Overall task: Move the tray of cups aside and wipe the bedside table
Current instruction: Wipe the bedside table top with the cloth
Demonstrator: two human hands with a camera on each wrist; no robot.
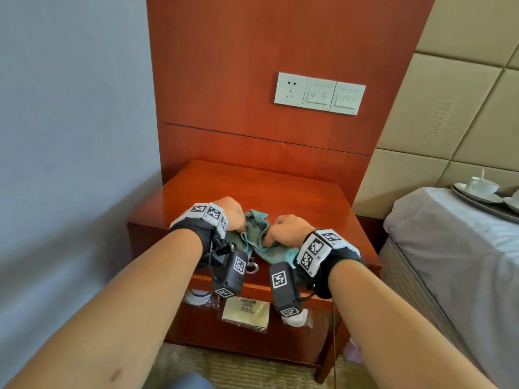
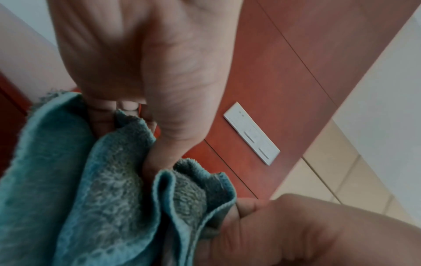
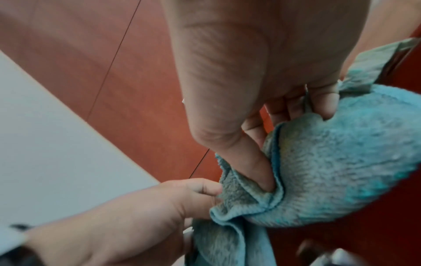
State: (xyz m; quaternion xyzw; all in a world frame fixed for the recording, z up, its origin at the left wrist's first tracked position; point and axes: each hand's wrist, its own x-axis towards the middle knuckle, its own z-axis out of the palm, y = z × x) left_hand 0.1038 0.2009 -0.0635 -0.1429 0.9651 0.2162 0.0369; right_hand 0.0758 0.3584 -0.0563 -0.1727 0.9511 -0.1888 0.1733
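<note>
A crumpled teal cloth (image 1: 259, 237) lies over the front middle of the red-brown bedside table (image 1: 252, 189). My left hand (image 1: 233, 214) grips its left folds; in the left wrist view the fingers and thumb (image 2: 159, 158) pinch the cloth (image 2: 109, 189). My right hand (image 1: 283, 230) grips its right side, and the right wrist view shows the thumb (image 3: 255, 167) tucked into a fold of the cloth (image 3: 330, 171). The tray (image 1: 483, 204) with white cups and saucers (image 1: 481, 186) rests on the bed at the far right.
A wood wall panel with a socket and switches (image 1: 318, 92) rises behind the table. The bed (image 1: 463, 262) with a grey sheet stands close on the right, a grey wall on the left. Packaged items (image 1: 245, 311) lie on the table's lower shelf.
</note>
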